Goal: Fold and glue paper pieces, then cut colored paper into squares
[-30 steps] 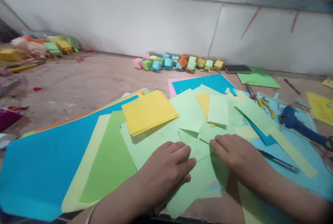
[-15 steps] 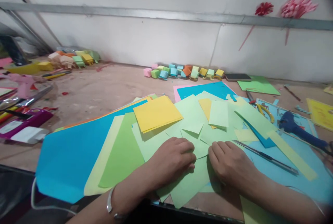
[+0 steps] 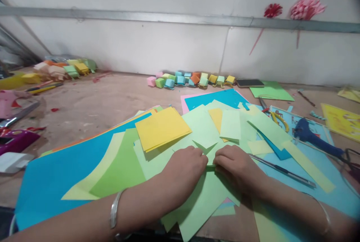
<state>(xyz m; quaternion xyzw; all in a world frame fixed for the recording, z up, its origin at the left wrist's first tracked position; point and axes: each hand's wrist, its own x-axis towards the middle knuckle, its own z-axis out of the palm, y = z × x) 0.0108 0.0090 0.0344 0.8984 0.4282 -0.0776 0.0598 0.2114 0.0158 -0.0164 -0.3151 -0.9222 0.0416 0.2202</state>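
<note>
Both my hands are closed at the middle of a pile of paper. My left hand (image 3: pixel 186 170) wears a silver bangle at the wrist, and its fingers pinch one end of a small light green paper (image 3: pixel 210 168). At the other end, the curled fingers of my right hand (image 3: pixel 239 168) grip the same piece. Most of it is hidden by my fingers. Under them lie larger light green sheets (image 3: pixel 197 212). Folded yellow sheets (image 3: pixel 163 127) rest just beyond my left hand. A utility knife (image 3: pixel 284 171) lies to the right of my right hand.
Blue card (image 3: pixel 56 178) and green sheets (image 3: pixel 120 171) spread leftward. On the right are a blue-handled tool (image 3: pixel 317 139) and yellow-handled pliers (image 3: pixel 281 120). Small folded paper cubes (image 3: pixel 180 80) line the wall, near a dark phone-like slab (image 3: pixel 250 83). A purple device (image 3: pixel 17 141) sits far left.
My hands have come closer together, and the paper between them has risen into clearer view. The camera view has shifted, so the tabletop things appear farther left.
</note>
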